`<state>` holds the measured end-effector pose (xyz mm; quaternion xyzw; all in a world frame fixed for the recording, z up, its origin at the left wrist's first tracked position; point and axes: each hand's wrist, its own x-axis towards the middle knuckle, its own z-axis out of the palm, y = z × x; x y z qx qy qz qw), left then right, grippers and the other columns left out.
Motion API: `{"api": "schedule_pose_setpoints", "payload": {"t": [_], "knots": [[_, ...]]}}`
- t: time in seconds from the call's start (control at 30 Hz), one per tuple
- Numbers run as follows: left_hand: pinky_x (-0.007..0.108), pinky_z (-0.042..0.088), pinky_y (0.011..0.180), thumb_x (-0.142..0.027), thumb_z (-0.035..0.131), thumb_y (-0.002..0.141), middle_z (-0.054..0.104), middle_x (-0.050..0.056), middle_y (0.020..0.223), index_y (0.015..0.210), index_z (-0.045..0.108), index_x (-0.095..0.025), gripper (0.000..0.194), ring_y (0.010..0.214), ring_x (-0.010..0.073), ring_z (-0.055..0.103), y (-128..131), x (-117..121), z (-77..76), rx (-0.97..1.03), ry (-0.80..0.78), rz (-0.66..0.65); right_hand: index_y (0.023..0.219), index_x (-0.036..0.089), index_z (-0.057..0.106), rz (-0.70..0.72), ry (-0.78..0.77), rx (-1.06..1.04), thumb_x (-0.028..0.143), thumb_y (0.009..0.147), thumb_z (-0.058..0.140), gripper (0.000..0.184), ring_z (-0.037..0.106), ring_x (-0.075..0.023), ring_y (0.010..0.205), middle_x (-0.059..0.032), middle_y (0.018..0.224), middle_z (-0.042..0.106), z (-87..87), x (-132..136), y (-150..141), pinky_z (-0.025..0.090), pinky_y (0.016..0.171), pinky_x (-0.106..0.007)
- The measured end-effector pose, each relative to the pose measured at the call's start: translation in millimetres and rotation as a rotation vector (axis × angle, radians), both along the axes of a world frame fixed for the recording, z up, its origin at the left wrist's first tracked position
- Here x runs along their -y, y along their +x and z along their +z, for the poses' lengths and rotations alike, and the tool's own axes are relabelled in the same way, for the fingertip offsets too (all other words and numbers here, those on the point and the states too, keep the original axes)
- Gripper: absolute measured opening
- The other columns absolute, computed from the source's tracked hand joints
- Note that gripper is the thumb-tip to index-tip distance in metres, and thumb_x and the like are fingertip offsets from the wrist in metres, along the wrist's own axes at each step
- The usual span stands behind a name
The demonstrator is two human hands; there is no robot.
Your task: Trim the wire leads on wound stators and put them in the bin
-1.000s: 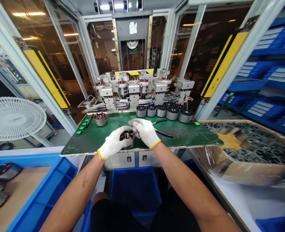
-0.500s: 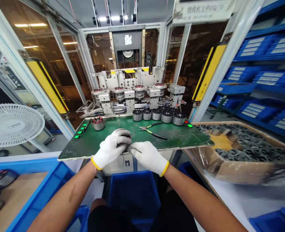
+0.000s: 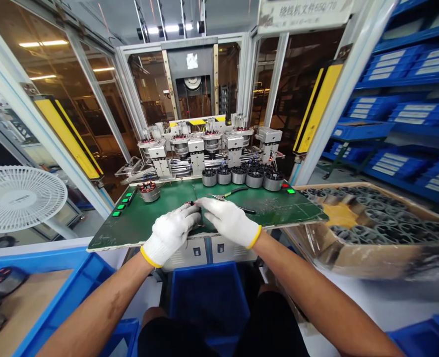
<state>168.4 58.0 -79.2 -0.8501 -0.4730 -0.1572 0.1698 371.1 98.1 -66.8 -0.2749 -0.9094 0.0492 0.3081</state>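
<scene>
My hands wear white knit gloves with yellow cuffs and meet over the green workbench board. Between them a wound motor stator is mostly hidden, with only red winding and thin wires showing. My left hand is closed around it from the near side. My right hand lies against its far side, fingertips at the wires. Just beyond those fingers, yellow-green-handled pliers lie partly covered. Another wound stator stands left of my hands, and several dark stator cores line the board's back edge.
A winding machine with several spindles stands behind the board, between yellow light curtains. To the right is a carton of dark cores. A blue crate sits below, and a blue tray of stators lies lower left.
My right hand has moved from beside the stator to above it, now reaching over the pliers. The stator, plainly visible a second ago, is now mostly covered by my hands. The view has tilted slightly.
</scene>
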Motion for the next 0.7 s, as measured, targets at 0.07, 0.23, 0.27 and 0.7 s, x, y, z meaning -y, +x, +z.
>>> {"api": "schedule_pose_setpoints", "payload": {"t": [0.07, 0.23, 0.27, 0.7], "knots": [[0.037, 0.053, 0.089, -0.019, 0.039, 0.09, 0.056, 0.004, 0.133, 0.115, 0.062, -0.027, 0.035, 0.125, 0.0238, 0.05, -1, -1, -0.8, 0.014, -0.01, -0.007, 0.132, 0.016, 0.046, -0.093, 0.018, 0.13, 0.021, 0.093, 0.038, 0.04, 0.056, -0.0188, 0.11, -0.0089, 0.125, 0.058, -11.1, -2, 0, 0.043, 0.091, -0.03], [0.033, 0.053, 0.085, -0.02, 0.037, 0.092, 0.058, 0.001, 0.132, 0.113, 0.062, -0.027, 0.034, 0.124, 0.0213, 0.05, -2, 0, 1.6, -0.016, 0.021, -0.009, 0.118, 0.019, 0.055, -0.334, 0.106, 0.391, 0.023, 0.095, 0.029, 0.035, 0.06, -0.0227, 0.085, -0.0093, 0.092, 0.062, -21.3, 8, -6, 0.041, 0.071, -0.032], [0.033, 0.052, 0.084, -0.019, 0.038, 0.091, 0.057, 0.001, 0.132, 0.112, 0.062, -0.027, 0.033, 0.123, 0.0219, 0.05, -1, 2, 3.5, -0.043, 0.035, -0.009, 0.114, 0.019, 0.056, -0.345, 0.113, 0.401, 0.023, 0.095, 0.028, 0.034, 0.059, -0.0223, 0.084, -0.009, 0.09, 0.062, -21.4, 8, -7, 0.04, 0.07, -0.031], [0.034, 0.051, 0.075, -0.017, 0.039, 0.086, 0.068, 0.008, 0.099, 0.106, 0.063, -0.021, 0.031, 0.089, 0.0206, 0.063, -1, 26, 6.7, -0.178, -0.053, -0.18, 0.113, 0.022, 0.054, -0.49, 0.121, 0.343, 0.03, 0.094, 0.03, 0.032, 0.058, -0.0198, 0.077, -0.0069, 0.089, 0.06, -38.9, -2, -23, 0.031, 0.06, -0.029]]}}
